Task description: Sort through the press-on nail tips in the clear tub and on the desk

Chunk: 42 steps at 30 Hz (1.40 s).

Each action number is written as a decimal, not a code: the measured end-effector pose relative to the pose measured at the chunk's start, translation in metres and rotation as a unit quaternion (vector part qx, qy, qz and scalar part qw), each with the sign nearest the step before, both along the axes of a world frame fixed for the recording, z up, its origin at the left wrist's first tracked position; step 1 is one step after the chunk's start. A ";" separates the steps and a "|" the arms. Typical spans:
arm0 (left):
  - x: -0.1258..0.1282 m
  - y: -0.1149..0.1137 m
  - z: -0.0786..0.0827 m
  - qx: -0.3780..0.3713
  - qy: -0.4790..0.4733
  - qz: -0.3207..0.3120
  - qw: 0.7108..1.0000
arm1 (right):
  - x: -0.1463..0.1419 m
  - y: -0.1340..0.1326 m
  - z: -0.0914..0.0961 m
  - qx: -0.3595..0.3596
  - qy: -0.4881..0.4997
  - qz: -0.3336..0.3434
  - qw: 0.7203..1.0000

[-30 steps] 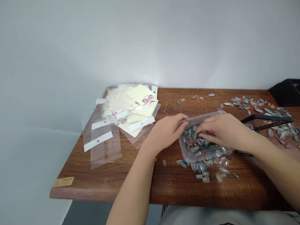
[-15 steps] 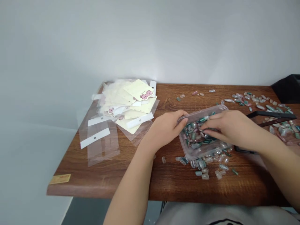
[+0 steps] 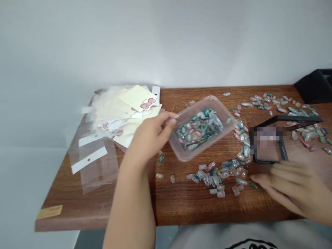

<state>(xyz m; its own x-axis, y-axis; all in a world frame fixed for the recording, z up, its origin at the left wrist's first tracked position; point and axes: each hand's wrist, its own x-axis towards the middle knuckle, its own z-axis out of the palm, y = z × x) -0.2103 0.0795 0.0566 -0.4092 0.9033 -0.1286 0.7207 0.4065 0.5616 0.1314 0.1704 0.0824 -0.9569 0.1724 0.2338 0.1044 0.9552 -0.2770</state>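
Note:
My left hand grips the left rim of a clear plastic box, thumb at the rim. The box is tilted, seemingly lifted off the table. Inside lies a heap of false nails in green, pink and clear tones. My right hand is slightly blurred above the table at the right, its fingers stretched out, with nothing visible in them. Its fingertips are close to a dark green false nail. More loose false nails are scattered between the hands, in front of the box.
A black-framed folding stand with a glossy panel stands right of the box, partly pixelated. Loose nails spread behind it. Printed cards and clear bags pile up at left. A black object sits at the back right.
My right hand has come out of the box and moved right, toward the front. My left hand has shifted the box left and backward, uncovering loose nails on the table.

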 end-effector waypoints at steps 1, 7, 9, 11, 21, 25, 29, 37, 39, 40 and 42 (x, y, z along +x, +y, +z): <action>-0.005 -0.002 0.000 -0.009 0.026 0.030 0.999 | 0.013 -0.007 -0.008 -0.013 -0.010 -0.005 1.000; -0.013 -0.007 0.006 -0.058 0.135 0.152 0.977 | 0.085 -0.033 -0.047 -0.008 0.009 -0.145 0.989; -0.011 -0.007 0.010 -0.070 0.165 0.160 0.971 | 0.096 -0.033 -0.051 0.012 0.022 -0.178 0.984; -0.009 -0.008 0.014 -0.052 0.195 0.160 0.966 | 0.100 -0.031 -0.053 0.023 0.033 -0.202 0.979; 0.131 0.006 0.013 0.127 0.198 -0.235 0.943 | 0.099 -0.033 -0.059 -0.007 0.046 -0.234 0.971; 0.156 0.012 -0.006 0.097 0.194 -0.336 0.916 | 0.095 -0.031 -0.055 -0.015 0.042 -0.240 0.970; 0.133 0.011 -0.013 0.071 0.218 -0.307 0.924 | 0.092 -0.029 -0.053 -0.012 0.040 -0.232 0.972; 0.140 0.010 -0.010 0.073 0.171 -0.333 0.925 | 0.096 -0.033 -0.058 -0.039 0.017 -0.245 0.969; 0.143 0.011 -0.011 0.073 0.165 -0.351 0.919 | 0.096 -0.033 -0.057 -0.038 0.019 -0.246 0.968; 0.142 0.011 -0.010 0.075 0.171 -0.351 0.917 | 0.095 -0.032 -0.057 -0.037 0.021 -0.247 0.968; 0.134 0.011 -0.008 0.078 0.190 -0.324 0.923 | 0.093 -0.031 -0.055 -0.034 0.024 -0.246 0.968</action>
<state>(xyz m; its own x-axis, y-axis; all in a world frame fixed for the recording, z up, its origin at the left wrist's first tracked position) -0.0766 0.0905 0.0481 0.2359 0.9696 0.0651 0.9411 -0.2446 0.2334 0.2244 0.1397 0.0273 -0.7436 0.6210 0.2479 0.5275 0.7726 -0.3533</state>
